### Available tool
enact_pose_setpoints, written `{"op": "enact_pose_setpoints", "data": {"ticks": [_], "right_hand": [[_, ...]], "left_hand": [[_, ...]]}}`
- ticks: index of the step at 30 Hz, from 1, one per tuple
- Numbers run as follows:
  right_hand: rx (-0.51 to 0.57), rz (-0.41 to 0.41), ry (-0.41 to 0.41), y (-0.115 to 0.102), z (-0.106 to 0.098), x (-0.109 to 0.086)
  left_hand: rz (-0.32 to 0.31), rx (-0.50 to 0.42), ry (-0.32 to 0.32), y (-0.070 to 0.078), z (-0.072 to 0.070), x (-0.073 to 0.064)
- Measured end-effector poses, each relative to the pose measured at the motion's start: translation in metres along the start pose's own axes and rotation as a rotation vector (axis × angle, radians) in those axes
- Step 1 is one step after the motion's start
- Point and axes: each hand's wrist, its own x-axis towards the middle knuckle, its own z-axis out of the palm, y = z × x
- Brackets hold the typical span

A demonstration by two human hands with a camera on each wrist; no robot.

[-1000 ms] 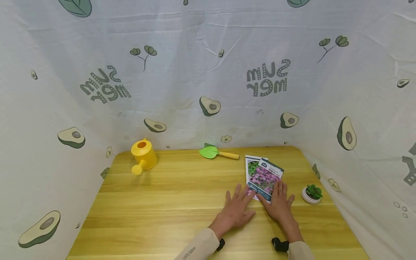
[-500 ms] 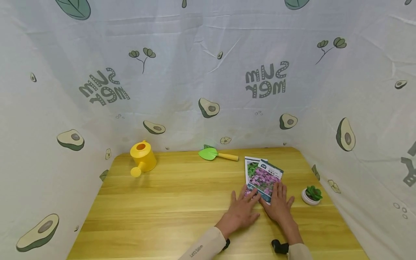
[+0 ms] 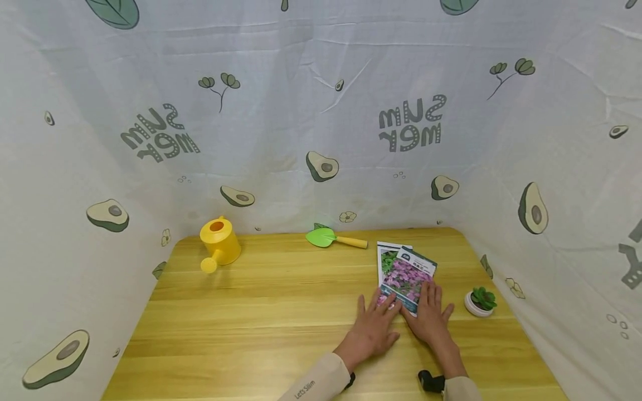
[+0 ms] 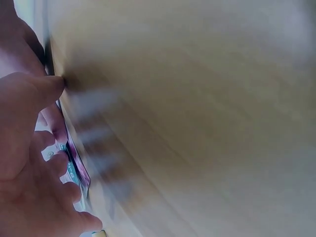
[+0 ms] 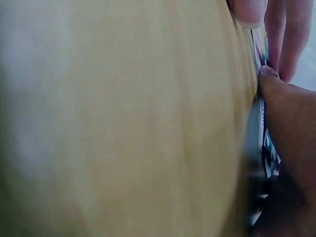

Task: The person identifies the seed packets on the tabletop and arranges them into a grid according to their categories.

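Note:
Overlapping seed packets lie at the right of the table. The top one, a purple-flower seed packet point(image 3: 408, 277), is tilted over a green-leaf seed packet point(image 3: 388, 259). My left hand point(image 3: 370, 333) reaches in from below with fingers spread, fingertips on the packets' lower left edge. Straight fingers of my right hand point(image 3: 430, 322) rest along the top packet's lower right corner. In the left wrist view the left hand point(image 4: 29, 148) shows from the side, with a packet edge beyond its fingertips. The right wrist view shows the right hand point(image 5: 294, 123) low at the packets' edges.
A small potted succulent point(image 3: 481, 302) stands just right of the right hand. Along the back lie a green trowel point(image 3: 335, 238) with a yellow handle and, far left, a yellow watering can point(image 3: 220, 242). Patterned cloth point(image 3: 281, 111) walls the wooden table point(image 3: 241, 334) on three sides.
The left hand has shifted slightly right along the packets' lower edge, closer to the right hand. The right hand and the packets have stayed nearly still.

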Motion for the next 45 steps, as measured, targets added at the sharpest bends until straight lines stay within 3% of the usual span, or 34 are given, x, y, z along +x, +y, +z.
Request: {"op": "enact_pose_setpoints", "data": {"ticks": [7,15,19,29,36,45], "right_hand": [[0.036,-0.032,0.074,0.003,0.004,-0.001],[0.009,-0.001,0.014,-0.001,0.004,0.003],[0.003,-0.002,0.012,-0.002,0.004,0.001],[0.012,-0.024,0.038,-0.003,0.004,-0.003],[-0.015,-0.016,0.047,-0.002,0.004,0.0],[-0.04,-0.015,0.022,0.0,0.002,-0.001]], "left_hand": [[-0.003,0.038,-0.015,0.001,0.006,0.002],[0.0,0.102,0.03,0.002,0.006,0.002],[-0.013,0.063,0.057,0.001,0.006,0.002],[-0.003,0.052,0.028,-0.004,0.012,0.0],[-0.004,0.021,0.04,-0.004,0.013,-0.001],[0.008,0.073,0.069,-0.004,0.014,-0.009]]}}
